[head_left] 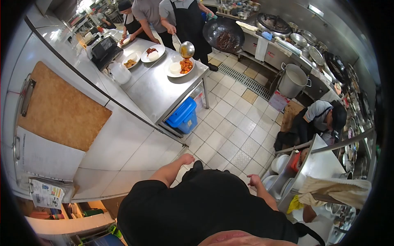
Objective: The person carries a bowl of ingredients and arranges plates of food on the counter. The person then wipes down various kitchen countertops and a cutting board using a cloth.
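Observation:
My left hand [187, 158] hangs over the tiled floor [217, 141], near the wall corner at the end of the steel table [162, 96]; its fingers are curled in, and what they hold, if anything, is hidden. On the other side of my black shirt, my right hand [255, 180] is beside the shelf unit [322, 162], with a finger partly extended and no object visible in it. Plates of food stand on the table, among them a white plate [169, 73] under a ladle [186, 49] that a co-worker holds.
Behind the table, a co-worker in a black apron [186, 26] holds a wok [223, 35]. Another person [318, 117] bends low at the right, near a large pot [294, 81]. A blue bin [184, 116] sits under the table. Clipboards [61, 106] hang at the left.

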Action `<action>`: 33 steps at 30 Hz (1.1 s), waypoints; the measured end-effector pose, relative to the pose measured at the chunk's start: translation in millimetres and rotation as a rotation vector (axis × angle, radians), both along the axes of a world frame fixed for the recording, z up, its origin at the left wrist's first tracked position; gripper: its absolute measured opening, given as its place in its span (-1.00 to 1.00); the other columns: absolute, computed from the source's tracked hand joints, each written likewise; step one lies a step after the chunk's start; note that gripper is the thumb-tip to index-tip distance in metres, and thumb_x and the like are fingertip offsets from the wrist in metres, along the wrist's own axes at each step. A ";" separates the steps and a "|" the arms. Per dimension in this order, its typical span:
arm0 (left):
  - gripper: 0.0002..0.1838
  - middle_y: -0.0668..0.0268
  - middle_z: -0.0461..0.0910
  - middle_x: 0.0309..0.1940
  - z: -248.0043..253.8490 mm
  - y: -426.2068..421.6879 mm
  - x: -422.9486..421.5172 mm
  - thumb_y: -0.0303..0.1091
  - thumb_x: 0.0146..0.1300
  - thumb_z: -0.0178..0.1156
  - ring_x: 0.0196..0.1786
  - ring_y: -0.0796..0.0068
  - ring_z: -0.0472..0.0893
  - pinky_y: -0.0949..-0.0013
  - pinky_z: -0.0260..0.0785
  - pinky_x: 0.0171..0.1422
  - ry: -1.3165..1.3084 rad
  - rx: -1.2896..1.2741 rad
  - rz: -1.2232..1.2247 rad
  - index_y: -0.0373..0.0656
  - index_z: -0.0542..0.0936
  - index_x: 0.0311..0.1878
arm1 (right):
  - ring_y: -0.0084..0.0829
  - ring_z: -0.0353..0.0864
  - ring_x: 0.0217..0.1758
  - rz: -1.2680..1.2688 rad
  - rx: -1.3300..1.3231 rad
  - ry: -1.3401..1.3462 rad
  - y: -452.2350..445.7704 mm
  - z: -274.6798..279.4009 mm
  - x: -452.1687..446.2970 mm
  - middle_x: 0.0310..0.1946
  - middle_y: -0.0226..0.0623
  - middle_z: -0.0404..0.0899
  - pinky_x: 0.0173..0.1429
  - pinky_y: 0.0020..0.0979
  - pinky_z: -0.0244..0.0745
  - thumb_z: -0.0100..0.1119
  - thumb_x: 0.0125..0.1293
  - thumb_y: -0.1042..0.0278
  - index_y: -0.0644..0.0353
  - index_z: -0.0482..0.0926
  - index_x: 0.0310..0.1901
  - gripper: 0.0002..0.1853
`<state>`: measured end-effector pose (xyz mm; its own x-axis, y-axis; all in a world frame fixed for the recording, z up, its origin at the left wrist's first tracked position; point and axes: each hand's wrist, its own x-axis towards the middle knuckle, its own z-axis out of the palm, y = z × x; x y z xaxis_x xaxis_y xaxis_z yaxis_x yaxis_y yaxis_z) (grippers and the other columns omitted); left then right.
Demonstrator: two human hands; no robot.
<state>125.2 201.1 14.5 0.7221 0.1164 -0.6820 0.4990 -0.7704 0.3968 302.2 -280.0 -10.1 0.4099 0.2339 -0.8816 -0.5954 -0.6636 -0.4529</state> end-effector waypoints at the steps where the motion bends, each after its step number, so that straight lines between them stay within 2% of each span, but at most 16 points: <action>1: -0.62 0.10 0.60 -0.15 1.6 -3.9 -0.4 -0.01 0.16 -0.03 -0.04 0.06 0.55 0.14 0.38 0.06 -0.002 -0.008 0.013 -0.02 0.68 -0.23 | -0.21 0.58 -0.64 0.019 -0.006 -0.001 -2.3 -0.8 2.8 -0.73 -0.23 0.37 -0.67 -0.35 0.36 -0.35 0.16 0.60 0.24 0.50 0.07 -0.51; 4: -0.63 0.11 0.61 -0.18 5.4 -11.7 -4.5 -0.02 0.13 -0.01 -0.06 0.07 0.56 0.16 0.40 0.03 -0.016 -0.023 0.078 -0.03 0.67 -0.24 | -0.29 0.54 -0.68 0.144 -0.022 -0.016 -2.7 13.1 10.8 -0.75 -0.29 0.35 -0.61 -0.30 0.43 -0.33 0.16 0.63 0.28 0.53 0.02 -0.54; 7: -0.64 0.13 0.63 -0.23 8.9 -26.0 -7.3 -0.05 0.11 0.01 -0.10 0.09 0.57 0.18 0.41 0.00 -0.043 -0.034 0.157 -0.05 0.67 -0.25 | -0.27 0.60 -0.63 0.200 -0.009 0.036 -8.9 3.0 19.3 -0.71 -0.29 0.36 -0.58 -0.26 0.46 -0.34 0.16 0.67 0.30 0.51 0.04 -0.52; 11: -0.66 0.17 0.64 -0.27 12.1 -43.0 -15.2 -0.06 0.10 0.02 -0.13 0.12 0.58 0.20 0.42 -0.03 -0.059 -0.047 0.214 -0.05 0.67 -0.27 | -0.25 0.65 -0.58 0.211 -0.081 0.139 -18.2 -1.5 30.0 -0.65 -0.24 0.43 -0.55 -0.26 0.51 -0.27 0.21 0.65 0.30 0.50 0.07 -0.57; 14: -0.67 0.19 0.64 -0.29 8.6 -54.0 -21.9 -0.06 0.11 0.02 -0.14 0.14 0.59 0.20 0.43 -0.05 -0.051 -0.032 0.207 -0.05 0.66 -0.30 | -0.27 0.66 -0.55 0.318 -0.074 0.137 -20.9 -7.9 40.4 -0.55 -0.18 0.52 -0.56 -0.29 0.51 -0.24 0.17 0.69 0.28 0.48 0.10 -0.53; 19: -0.68 0.25 0.65 -0.26 1.1 -65.2 -33.9 -0.08 0.16 -0.01 -0.13 0.23 0.60 0.21 0.42 -0.05 -0.074 0.040 0.026 -0.01 0.66 -0.23 | -0.16 0.62 -0.59 0.507 0.036 -0.040 -36.0 -41.6 56.5 -0.80 -0.19 0.28 -0.65 -0.29 0.36 -0.41 0.20 0.55 0.33 0.39 0.18 -0.48; 20: -0.68 0.25 0.65 -0.26 2.5 -67.1 -33.6 -0.09 0.16 -0.01 -0.13 0.22 0.60 0.21 0.42 -0.05 -0.066 0.036 0.035 -0.01 0.66 -0.23 | -0.16 0.62 -0.59 0.375 -0.014 0.030 -30.4 -23.7 57.5 -0.79 -0.18 0.31 -0.65 -0.30 0.35 -0.42 0.20 0.55 0.33 0.38 0.19 -0.47; 24: -0.68 0.25 0.65 -0.26 1.8 -69.9 -24.2 -0.09 0.17 -0.03 -0.14 0.22 0.60 0.21 0.42 -0.05 -0.054 0.082 0.019 0.00 0.65 -0.22 | -0.18 0.64 -0.55 0.386 -0.031 0.043 -30.9 -20.4 58.7 -0.71 -0.17 0.39 -0.66 -0.31 0.35 -0.38 0.20 0.55 0.28 0.39 0.20 -0.47; 28: -0.67 0.24 0.65 -0.30 7.1 -68.3 -19.0 -0.07 0.15 -0.01 -0.18 0.22 0.61 0.22 0.43 -0.08 -0.118 0.016 0.086 -0.03 0.66 -0.28 | -0.23 0.67 -0.49 0.624 -0.024 -0.095 -39.9 -50.1 53.6 -0.64 -0.17 0.47 -0.65 -0.36 0.35 -0.35 0.19 0.57 0.22 0.41 0.20 -0.47; 29: -0.67 0.24 0.66 -0.31 18.2 -69.2 -16.3 -0.07 0.14 0.01 -0.19 0.22 0.61 0.23 0.43 -0.09 -0.113 0.007 0.108 -0.04 0.66 -0.29 | -0.25 0.68 -0.48 0.555 -0.078 -0.043 -34.6 -31.7 49.0 -0.63 -0.17 0.49 -0.65 -0.37 0.35 -0.34 0.19 0.57 0.21 0.41 0.19 -0.47; 32: -0.68 0.24 0.66 -0.34 20.5 -65.0 -13.6 -0.07 0.12 0.05 -0.20 0.23 0.61 0.24 0.43 -0.10 -0.069 -0.044 0.192 -0.05 0.67 -0.31 | -0.34 0.64 -0.52 0.852 -0.001 -0.222 -30.7 -16.1 39.9 -0.59 -0.16 0.54 -0.62 -0.39 0.36 -0.33 0.21 0.56 0.21 0.44 0.17 -0.50; 33: -0.69 0.23 0.66 -0.35 14.5 -61.8 -15.7 -0.07 0.11 0.07 -0.21 0.23 0.61 0.24 0.43 -0.10 -0.051 -0.063 0.225 -0.06 0.67 -0.31 | -0.35 0.62 -0.54 0.752 -0.046 -0.176 -25.8 -11.0 36.7 -0.57 -0.16 0.55 -0.61 -0.40 0.36 -0.32 0.23 0.54 0.20 0.45 0.17 -0.51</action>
<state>109.6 139.3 29.0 0.7166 0.2367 -0.6561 0.6333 -0.6150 0.4698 339.0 -305.8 -21.1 0.2902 0.4700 -0.8336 0.1010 -0.8813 -0.4617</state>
